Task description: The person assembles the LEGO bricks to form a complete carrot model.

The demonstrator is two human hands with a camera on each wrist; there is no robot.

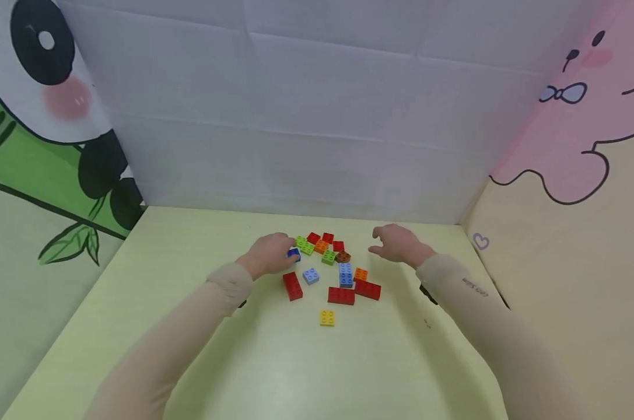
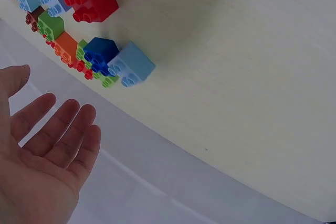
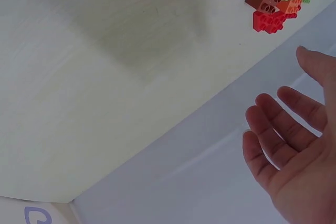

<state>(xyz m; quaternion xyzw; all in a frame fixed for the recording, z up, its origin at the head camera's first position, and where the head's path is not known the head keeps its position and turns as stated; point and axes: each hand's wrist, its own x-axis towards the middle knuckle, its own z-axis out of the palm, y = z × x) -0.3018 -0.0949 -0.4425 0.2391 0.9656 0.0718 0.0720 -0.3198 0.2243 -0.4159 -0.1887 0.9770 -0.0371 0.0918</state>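
Loosely uncurled hands, fingers slightly bent, flanking colourful toy bricks

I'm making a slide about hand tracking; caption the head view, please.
Left hand and right hand flank colourful toy bricks on a pale table, a yellow brick in the foreground.

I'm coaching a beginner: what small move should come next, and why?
Probably ease the left hand down to the dark blue brick: in the head view it is the hand nearer that brick, and the left wrist view shows it empty, not touching the brick. The right hand is also empty, but farther off.
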